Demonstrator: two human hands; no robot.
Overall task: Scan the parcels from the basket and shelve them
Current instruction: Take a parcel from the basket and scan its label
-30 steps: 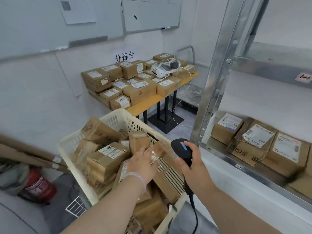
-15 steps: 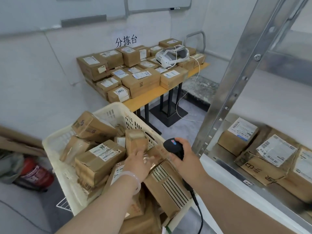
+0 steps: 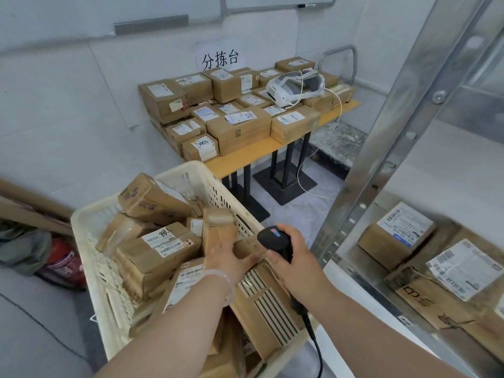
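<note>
Sign (image 3: 220,60) reads 分拣台; left hand (image 3: 227,259) grips parcel (image 3: 218,227), right hand (image 3: 296,264) scanner (image 3: 272,237).

Cream basket (image 3: 114,282), brown parcels (image 3: 161,249), black scanner (image 3: 272,237), orange table (image 3: 245,159).

Bare forearms (image 3: 174,326), pale translucent bangle (image 3: 231,287) on wrist of left hand (image 3: 227,256)

Layout at hands.
Parcels (image 3: 161,249) lay in the basket (image 3: 180,170) beneath the left hand (image 3: 227,257); shelf (image 3: 351,268) stood right of the right hand (image 3: 298,268); table (image 3: 245,159) beyond.
</note>
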